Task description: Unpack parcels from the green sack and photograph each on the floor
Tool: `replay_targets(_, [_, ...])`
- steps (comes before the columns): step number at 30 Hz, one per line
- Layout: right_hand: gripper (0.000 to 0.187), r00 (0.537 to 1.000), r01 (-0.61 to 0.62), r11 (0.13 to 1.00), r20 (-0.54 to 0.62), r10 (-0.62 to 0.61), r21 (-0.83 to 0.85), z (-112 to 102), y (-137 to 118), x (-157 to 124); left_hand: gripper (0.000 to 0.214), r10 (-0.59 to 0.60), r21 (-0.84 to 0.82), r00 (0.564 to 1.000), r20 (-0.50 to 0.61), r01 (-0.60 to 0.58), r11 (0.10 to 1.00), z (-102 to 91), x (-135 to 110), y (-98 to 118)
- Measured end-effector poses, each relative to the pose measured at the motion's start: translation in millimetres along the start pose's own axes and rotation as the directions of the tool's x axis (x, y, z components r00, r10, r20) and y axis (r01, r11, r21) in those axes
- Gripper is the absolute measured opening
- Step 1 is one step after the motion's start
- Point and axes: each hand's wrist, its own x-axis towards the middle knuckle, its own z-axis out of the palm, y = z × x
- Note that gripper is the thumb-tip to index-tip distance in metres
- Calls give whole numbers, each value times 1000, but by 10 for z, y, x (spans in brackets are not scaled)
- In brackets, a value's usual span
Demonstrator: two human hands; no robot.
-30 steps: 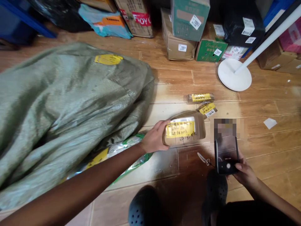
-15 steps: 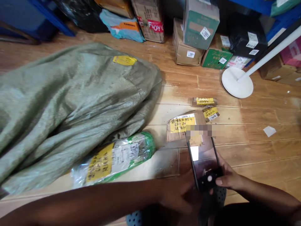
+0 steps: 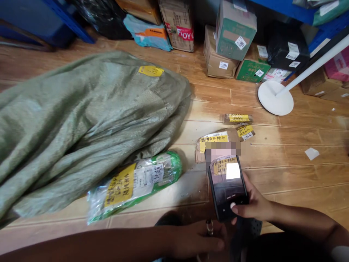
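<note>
Head view: right grip (image 3: 255, 204) clasps the phone (image 3: 227, 191); package (image 3: 214, 138) lies beyond; left grip (image 3: 200, 238) unclear.

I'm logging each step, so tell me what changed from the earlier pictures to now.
The left hand let go of the brown package and drew back toward the body. The right hand moved the phone leftward, in front of the package. The sack and green-edged packet stayed put.

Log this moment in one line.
right hand: holds phone | left hand: near phone's lower edge | cardboard parcel: partly behind phone | green-edged packet: beside woven sack
</note>
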Motion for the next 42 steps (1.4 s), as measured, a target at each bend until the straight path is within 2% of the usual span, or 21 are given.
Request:
replay_targets(6, [71, 999, 7, 998, -38, -9, -55, 25, -22, -13, 39, 38, 29, 999, 24, -39, 999, -40, -12, 1])
replay_targets(8, [71, 999, -4, 997, -48, 1, -72, 27, -31, -21, 43, 119, 42, 993, 7, -119, 992, -53, -35, 77])
replay_targets(10, [69, 999, -3, 997, -44, -1, -81, 20, -25, -28, 59, 261, 1, 962, -80, -261, 965, -87, -54, 177])
replay_targets(11, [69, 999, 0, 997, -43, -4, -82, 14, -17, -31, 67, 339, -21, 926, -167, -347, 938, -119, -61, 232])
replay_targets(12, [70, 999, -1, 997, -43, -2, -80, 7, -6, -32, 73, 407, -27, 870, -278, -431, 902, -162, -68, 291])
replay_targets(14, [76, 999, -3, 997, -42, 0, -73, -5, 15, -33, 78, 484, 20, 706, -516, -555, 832, -269, -90, 427])
replay_targets(16, [79, 999, -9, 997, -39, 6, -77, -11, 28, -30, 72, 490, 114, 541, -684, -584, 804, -374, -129, 597])
replay_targets(17, [78, 999, -8, 997, -41, 5, -78, -11, 30, -28, 65, 483, 158, 480, -732, -570, 806, -411, -154, 695])
replay_targets(18, [78, 999, -11, 997, -45, 8, -78, -11, 29, -25, 56, 477, 196, 440, -761, -545, 815, -433, -180, 796])
replay_targets(20, [78, 998, -23, 998, -55, 20, -63, -7, 25, -18, 40, 489, 271, 404, -773, -486, 831, -433, -228, 992])
replay_targets(23, [79, 999, -13, 999, -53, 10, -50, -5, 23, -9, 30, 533, 360, 418, -735, -426, 830, -371, -259, 1209])
replay_targets(26, [76, 998, -10, 997, -56, 6, -76, -6, 28, -9, 27, 561, 414, 422, -712, -393, 821, -339, -248, 1300])
replay_targets(29, [77, 997, -30, 995, -70, 23, -93, -9, 34, -17, 25, 579, 466, 397, -711, -350, 813, -378, -228, 1305])
replay_targets(31, [79, 997, -37, 995, -70, 30, -96, -13, 38, -22, 32, 587, 477, 389, -711, -347, 808, -421, -217, 1274])
replay_targets(33, [79, 998, -34, 995, -62, 28, -97, -18, 43, -22, 45, 581, 429, 415, -700, -405, 807, -447, -205, 1209])
replay_targets(35, [78, 998, -28, 995, -61, 23, -93, -23, 46, -19, 59, 562, 326, 504, -656, -482, 813, -437, -190, 1106])
replay_targets(37, [76, 998, -21, 996, -61, 15, -92, -28, 48, -13, 70, 535, 226, 632, -561, -504, 833, -392, -178, 978])
replay_targets(40, [73, 999, 11, 995, -41, -15, -98, -36, 50, -8, 78, 458, 165, 837, -300, -427, 889, -301, -183, 806])
replay_targets(41, [73, 999, 20, 994, -34, -24, -105, -38, 51, -7, 78, 425, 171, 885, -189, -396, 902, -276, -189, 764])
replay_targets(42, [73, 999, 25, 993, -27, -28, -113, -39, 52, -8, 77, 395, 194, 914, -86, -374, 907, -257, -197, 731])
